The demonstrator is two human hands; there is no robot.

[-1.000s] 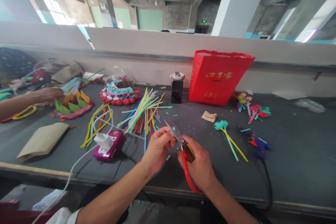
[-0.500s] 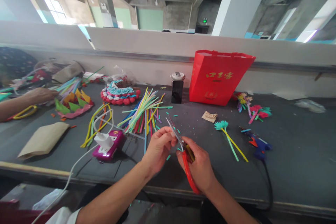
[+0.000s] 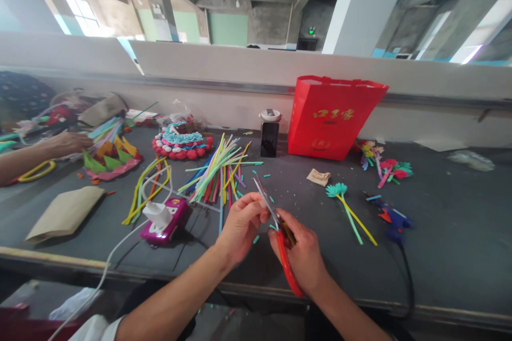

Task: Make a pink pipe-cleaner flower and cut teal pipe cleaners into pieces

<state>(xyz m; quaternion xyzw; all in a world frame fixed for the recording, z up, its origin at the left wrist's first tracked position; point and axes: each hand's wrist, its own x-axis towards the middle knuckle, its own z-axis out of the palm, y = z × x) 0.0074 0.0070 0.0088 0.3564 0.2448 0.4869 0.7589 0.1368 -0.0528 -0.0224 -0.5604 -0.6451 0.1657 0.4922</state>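
Note:
My right hand [image 3: 302,250] is closed round the red handles of a pair of scissors [image 3: 285,256], whose blades point up and to the left. Close against the blades, my left hand [image 3: 246,224] pinches with thumb and fingers. Whatever lies in that pinch is too small or hidden to name. Short turquoise snippets [image 3: 256,240] are scattered on the dark table about both hands. Beyond my left hand lies a pile of coloured straw-like strips [image 3: 218,173]. Right of my right hand rests a turquoise flower [image 3: 336,189] with green and yellow stems.
A blue glue gun [image 3: 394,221] lies at right. At the back stand a red bag [image 3: 334,122] and a phone [image 3: 269,139] leaning on a cup. On the left are a purple power socket [image 3: 166,226], its white cable, a brown paper packet [image 3: 66,213] and another person's hand [image 3: 68,144].
My hands and the scissors stay almost where they were. The other person's hand at the left has shifted slightly to the right.

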